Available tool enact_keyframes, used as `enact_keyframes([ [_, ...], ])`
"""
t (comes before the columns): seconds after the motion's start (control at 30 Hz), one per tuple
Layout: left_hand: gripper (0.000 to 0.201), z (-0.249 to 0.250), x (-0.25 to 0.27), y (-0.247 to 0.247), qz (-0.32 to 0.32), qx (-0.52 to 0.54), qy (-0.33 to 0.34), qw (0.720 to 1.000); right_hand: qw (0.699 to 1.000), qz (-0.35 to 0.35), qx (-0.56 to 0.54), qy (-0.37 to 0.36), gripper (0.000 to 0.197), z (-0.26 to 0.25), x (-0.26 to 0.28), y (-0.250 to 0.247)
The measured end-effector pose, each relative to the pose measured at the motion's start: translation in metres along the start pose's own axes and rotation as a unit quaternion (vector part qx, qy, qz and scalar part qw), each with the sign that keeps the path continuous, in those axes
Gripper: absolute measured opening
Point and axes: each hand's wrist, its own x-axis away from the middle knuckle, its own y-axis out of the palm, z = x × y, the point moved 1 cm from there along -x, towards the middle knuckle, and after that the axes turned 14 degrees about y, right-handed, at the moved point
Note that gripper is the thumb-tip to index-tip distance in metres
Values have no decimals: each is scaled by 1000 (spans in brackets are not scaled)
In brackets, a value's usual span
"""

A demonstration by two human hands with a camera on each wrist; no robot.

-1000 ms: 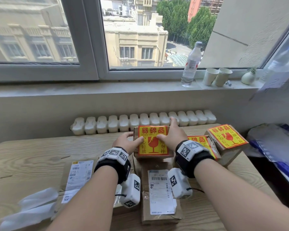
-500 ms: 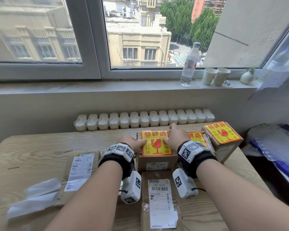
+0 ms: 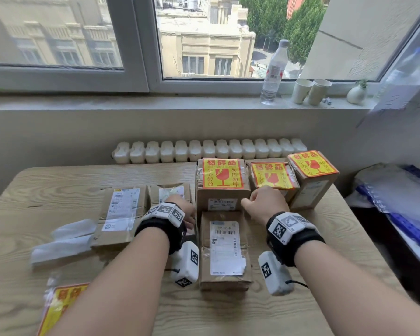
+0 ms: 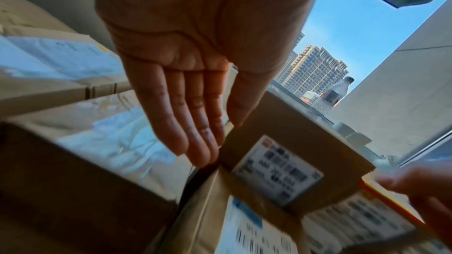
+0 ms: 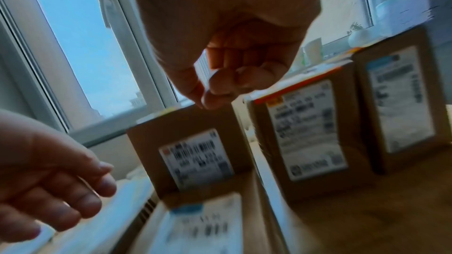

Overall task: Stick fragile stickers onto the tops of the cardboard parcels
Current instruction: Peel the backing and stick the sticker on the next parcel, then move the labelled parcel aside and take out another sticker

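Head view: fragile sticker (image 3: 222,173) lies flat, text upright, long axis pointing windowward.

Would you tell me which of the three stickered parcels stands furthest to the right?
The tilted parcel beside the table's right edge; the other two sit left of it.

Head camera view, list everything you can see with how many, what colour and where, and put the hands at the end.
Brown cardboard parcels bearing yellow-and-red fragile stickers: three, brown, back right of the table.
Brown cardboard parcels without stickers: three, brown with white shipping labels, centre and left.
Yellow-and-red sticker sheet: one, near left edge.
White backing strips: white, count unclear, left of the parcels.
Light wooden table: one, under everything.
Clear plastic bottle: one, windowsill.
White paper cups: two, windowsill.
Small white vase: one, windowsill.
White radiator: one, behind the table.
Left hand: open, empty.
Right hand: fingers loosely curled, empty.
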Motion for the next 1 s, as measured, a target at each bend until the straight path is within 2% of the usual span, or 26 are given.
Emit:
enact_keyframes([
  [0.13,4,-25,-5,23,-72,-2,-39,997,997,-52,16,58,25,28,1,31],
  [0.23,19,-46,-21,35,-36,-59,-32,997,989,-108,27,96,33,39,2,55],
  [0.3,31,-49,-15,41,-40,-71,-20,997,982,-165,8,94,47,42,5,65],
  [0.37,33,-47,-8,46,-45,-57,-14,997,974,-207,-29,92,55,43,9,69],
  [0.5,32,-31,28,48,-90,-28,-23,995,967,-226,-34,112,75,44,12,69],
  [0.63,39,-28,49,47,-104,-12,-37,994,964,-235,-41,115,70,47,19,61],
  [0.77,53,-25,64,36,-105,-36,-19,994,959,-251,-70,111,78,49,33,46],
  [0.9,79,-19,87,21,-91,-3,-14,996,947,-272,-125,117,82,46,50,34],
  [1.0,84,-21,105,12,-66,24,-25,997,946,-264,-155,109,78,40,61,29],
])
